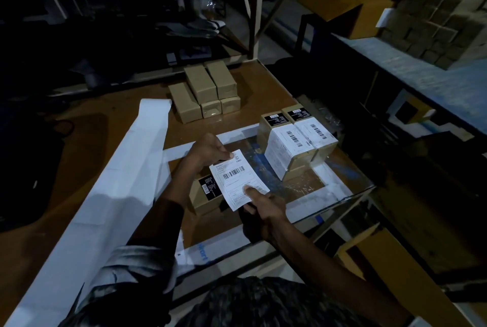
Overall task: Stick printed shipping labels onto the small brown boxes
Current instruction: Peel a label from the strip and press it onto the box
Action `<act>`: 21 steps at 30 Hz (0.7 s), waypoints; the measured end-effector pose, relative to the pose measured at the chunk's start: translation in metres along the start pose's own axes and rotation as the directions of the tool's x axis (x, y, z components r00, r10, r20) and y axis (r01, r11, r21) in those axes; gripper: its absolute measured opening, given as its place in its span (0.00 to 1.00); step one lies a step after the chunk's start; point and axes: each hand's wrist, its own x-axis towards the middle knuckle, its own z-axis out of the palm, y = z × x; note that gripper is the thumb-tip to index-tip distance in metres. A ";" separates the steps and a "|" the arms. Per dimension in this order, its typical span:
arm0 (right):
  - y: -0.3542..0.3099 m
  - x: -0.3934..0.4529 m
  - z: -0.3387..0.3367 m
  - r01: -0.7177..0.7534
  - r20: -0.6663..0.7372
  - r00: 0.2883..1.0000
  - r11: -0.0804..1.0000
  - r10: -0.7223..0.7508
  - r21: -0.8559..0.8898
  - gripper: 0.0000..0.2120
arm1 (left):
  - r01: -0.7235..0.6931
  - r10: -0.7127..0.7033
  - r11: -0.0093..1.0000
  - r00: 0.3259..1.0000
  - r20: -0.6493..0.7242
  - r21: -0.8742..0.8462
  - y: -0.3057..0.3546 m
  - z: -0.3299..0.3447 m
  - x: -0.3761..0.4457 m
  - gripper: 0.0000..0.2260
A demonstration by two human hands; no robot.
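Left hand (pixel 208 151) and right hand (pixel 263 206) pinch opposite corners of 1 shipping label (pixel 238 178) above a brown box (pixel 204 196) near the worktop's (pixel 100 126) front edge.

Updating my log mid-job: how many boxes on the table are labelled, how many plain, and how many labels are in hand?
Labelled boxes: 2
Plain boxes: 6, counting one under the label
Label in hand: 1
Total: 9

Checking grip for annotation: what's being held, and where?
A shipping label: left hand pinches its top corner, right hand its bottom edge.
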 end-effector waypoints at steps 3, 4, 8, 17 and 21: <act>0.000 -0.001 0.000 -0.003 0.004 1.000 1.000 0.003 0.001 0.15 | 0.017 -0.017 1.000 1.000 0.018 0.005 0.003 -0.001 0.001 0.07; 0.000 -0.001 0.000 -0.001 -0.004 1.000 1.000 0.001 -0.009 0.14 | 0.020 -0.020 1.000 1.000 0.022 0.007 0.003 -0.001 0.001 0.07; 0.000 0.003 0.001 -0.003 -0.030 1.000 0.999 0.002 -0.037 0.13 | 0.037 -0.038 0.999 0.999 0.026 0.021 0.006 -0.001 0.003 0.09; -0.002 -0.001 0.000 0.011 0.027 1.000 0.998 -0.010 -0.058 0.09 | 0.066 -0.063 0.994 0.997 0.042 -0.090 0.002 -0.007 0.000 0.07; 0.000 -0.002 0.002 -0.003 0.040 0.999 0.999 0.004 -0.035 0.07 | 0.059 -0.057 0.996 0.998 0.037 -0.074 0.002 -0.006 -0.001 0.07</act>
